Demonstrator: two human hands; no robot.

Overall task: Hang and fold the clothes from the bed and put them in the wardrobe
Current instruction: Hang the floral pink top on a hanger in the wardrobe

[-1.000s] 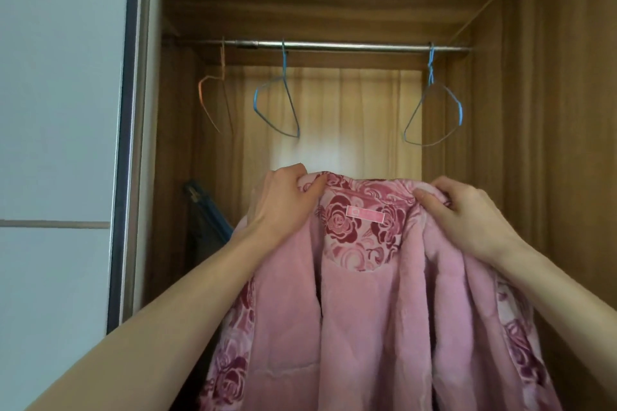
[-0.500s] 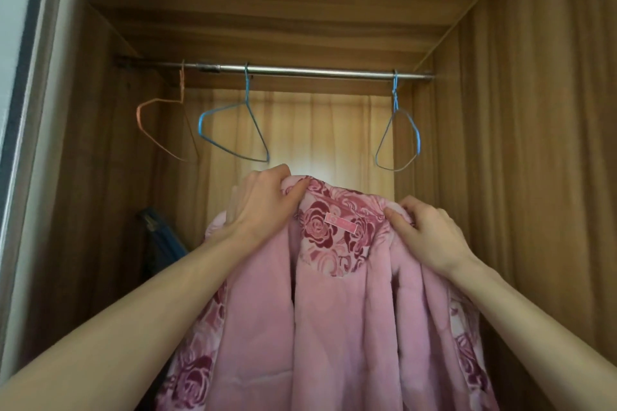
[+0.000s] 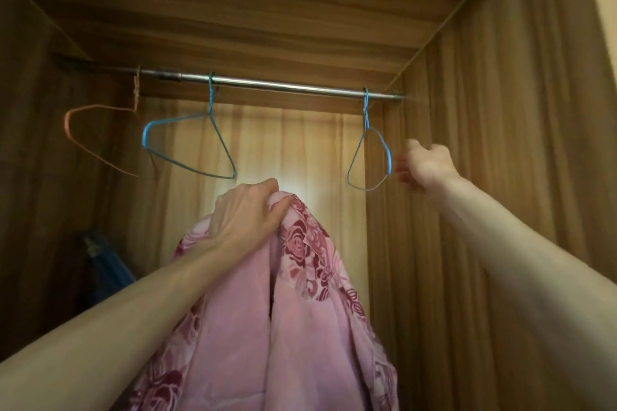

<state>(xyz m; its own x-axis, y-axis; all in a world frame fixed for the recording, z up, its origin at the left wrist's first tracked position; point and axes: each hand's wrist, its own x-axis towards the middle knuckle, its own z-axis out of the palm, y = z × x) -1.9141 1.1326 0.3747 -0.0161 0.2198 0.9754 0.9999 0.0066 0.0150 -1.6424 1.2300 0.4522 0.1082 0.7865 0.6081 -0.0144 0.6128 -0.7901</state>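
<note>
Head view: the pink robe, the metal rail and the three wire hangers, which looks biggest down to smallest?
1. Pink robe, nearest the camera.
2. Metal rail.
3. Middle blue hanger and orange hanger: alike.
4. Right blue hanger, turned edge-on.

Dim warm light, backlit glow centre, right hand [image 3: 424, 167] blurred.

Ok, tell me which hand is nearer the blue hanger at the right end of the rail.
Right. The right hand reaches up just beside that blue hanger, at its right edge. The left hand is lower and further left, gripping the pink robe.
</note>
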